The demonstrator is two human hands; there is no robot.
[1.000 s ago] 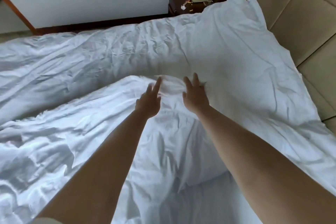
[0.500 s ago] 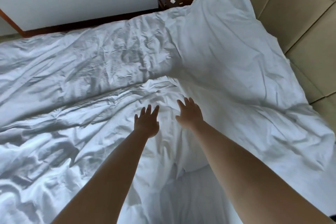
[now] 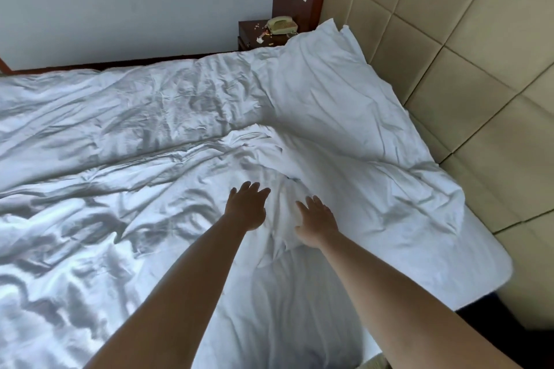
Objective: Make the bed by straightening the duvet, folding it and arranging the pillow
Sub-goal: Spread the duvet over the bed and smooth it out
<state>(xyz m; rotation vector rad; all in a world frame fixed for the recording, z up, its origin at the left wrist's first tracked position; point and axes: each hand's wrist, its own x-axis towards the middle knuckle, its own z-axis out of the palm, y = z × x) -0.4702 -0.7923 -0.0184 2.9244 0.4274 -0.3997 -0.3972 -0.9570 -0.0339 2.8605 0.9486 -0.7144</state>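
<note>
The white duvet (image 3: 126,165) is lying crumpled across the left and centre of the frame, with deep creases running from the left edge toward the centre. Its near corner is bunching into a raised fold at the centre of the frame, between the two hands.

The left hand (image 3: 246,207) is lying palm down on the duvet just left of that fold, fingers extended and slightly spread; it is grasping nothing. The right hand (image 3: 317,224) is lying palm down on the right side of the same fold, fingers straight and released; it too is grasping nothing. Both bare forearms are entering from the bottom edge of the frame.

The white pillow (image 3: 338,93) is lying flat in the upper right of the frame, its far edge touching the padded beige headboard (image 3: 467,48). The bare sheet (image 3: 302,302) is showing in the lower centre of the frame.

A dark wooden nightstand (image 3: 250,30) is standing at the top centre, beyond the bed, carrying a beige telephone (image 3: 281,24) and small scattered items too small to identify.
</note>
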